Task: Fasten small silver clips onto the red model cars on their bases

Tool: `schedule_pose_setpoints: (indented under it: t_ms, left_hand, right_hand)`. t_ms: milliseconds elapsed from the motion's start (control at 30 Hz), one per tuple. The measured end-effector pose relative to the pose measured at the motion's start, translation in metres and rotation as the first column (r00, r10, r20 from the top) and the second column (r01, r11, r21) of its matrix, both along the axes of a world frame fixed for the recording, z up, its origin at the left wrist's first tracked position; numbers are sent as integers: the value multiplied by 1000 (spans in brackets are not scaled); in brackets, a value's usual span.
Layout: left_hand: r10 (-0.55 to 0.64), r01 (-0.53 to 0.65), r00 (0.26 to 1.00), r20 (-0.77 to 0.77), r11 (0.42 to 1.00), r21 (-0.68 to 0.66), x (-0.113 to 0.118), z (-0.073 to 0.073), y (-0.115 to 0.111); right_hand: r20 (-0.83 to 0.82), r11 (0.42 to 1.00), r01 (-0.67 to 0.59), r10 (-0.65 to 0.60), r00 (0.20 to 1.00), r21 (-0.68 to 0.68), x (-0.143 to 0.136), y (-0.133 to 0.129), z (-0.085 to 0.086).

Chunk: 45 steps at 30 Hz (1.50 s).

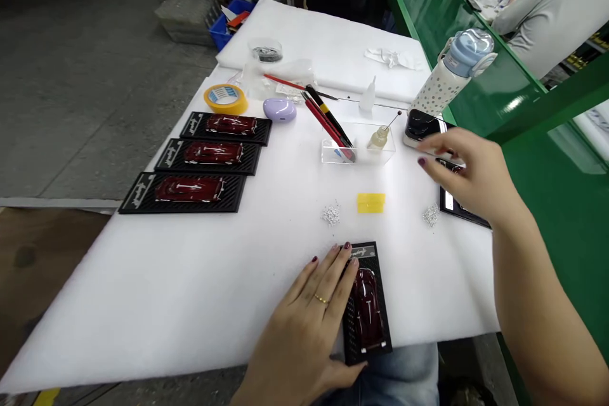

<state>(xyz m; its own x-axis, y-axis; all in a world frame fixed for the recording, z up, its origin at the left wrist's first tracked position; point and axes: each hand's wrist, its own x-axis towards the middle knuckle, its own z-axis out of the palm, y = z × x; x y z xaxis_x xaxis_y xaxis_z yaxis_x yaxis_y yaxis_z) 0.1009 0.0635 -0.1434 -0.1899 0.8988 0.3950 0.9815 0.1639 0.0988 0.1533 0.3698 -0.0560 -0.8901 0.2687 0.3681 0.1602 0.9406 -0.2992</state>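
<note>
My left hand lies along the left side of a black display base carrying a dark red model car at the table's near edge. Its fingertips touch the base near the upper end, and its thumb is at the lower edge, steadying it. In the air at the right is my right hand, thumb and fingers apart, with nothing visible in them. Just behind it stands a dark phone-like object. Another black base is partly hidden under that hand. Small silvery bits and a yellow square lie ahead of the held base.
Three dark red model cars on black bases line the left side. Behind are yellow tape, a purple case, a clear tray with pens and a small bottle. A tumbler stands by the green partition.
</note>
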Motion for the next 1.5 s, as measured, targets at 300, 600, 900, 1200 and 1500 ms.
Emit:
schedule_pose_setpoints:
  t_ms: [300, 600, 900, 1200, 1500]
  left_hand:
    - [-24, 24, 999, -35, 1000, 6, -2, -3, 1]
    - [-32, 32, 998, -45, 999, 6, -2, 1, 2]
    - [-42, 42, 999, 3, 999, -5, -4, -6, -5]
    - [0, -17, 976, 216, 997, 76, -7, -6, -12]
    - [-6, -108, 887, 463, 970, 220, -4, -9, -17]
  right_hand:
    - [208, 968, -101, 52, 977, 231, 74, -13, -38]
    - [246, 733, -173, 8, 969, 658, 69, -32, -38]
    - [245, 830, -187, 63, 968, 525, 65, -23, -43]
    - [45, 923, -28, 12, 999, 383, 84, -26, -47]
    - [254, 778, -203, 57, 965, 595, 64, -33, -44]
